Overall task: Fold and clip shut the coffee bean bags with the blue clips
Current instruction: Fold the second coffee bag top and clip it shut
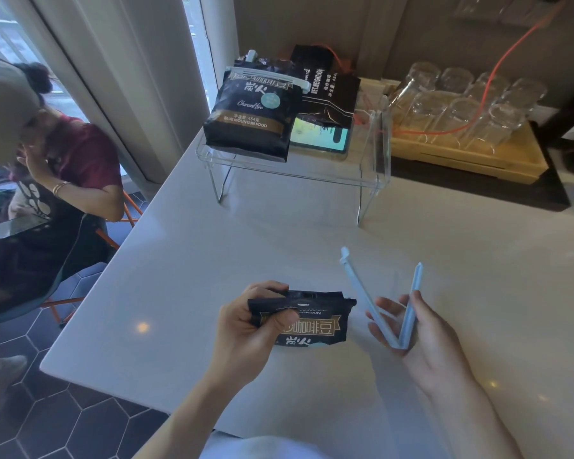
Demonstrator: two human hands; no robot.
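My left hand [246, 326] grips a black coffee bean bag [307, 321] by its folded top, above the white counter near the front edge. To its right, my right hand [421, 339] holds a pale blue clip [383, 306] spread wide in a V, hinge down in my palm and both arms pointing up. Clip and bag are a short gap apart. On the clear acrylic shelf [295, 173] at the back stands a second black bag [251, 111] with a pale clip [269, 76] across its top. A third black bag [328, 91] leans behind it.
A lit phone [318, 134] lies on the shelf behind the bags. A wooden tray [471, 154] of upturned glasses stands at the back right, with an orange cable [491, 74] over it. A seated person [47, 167] is left of the counter.
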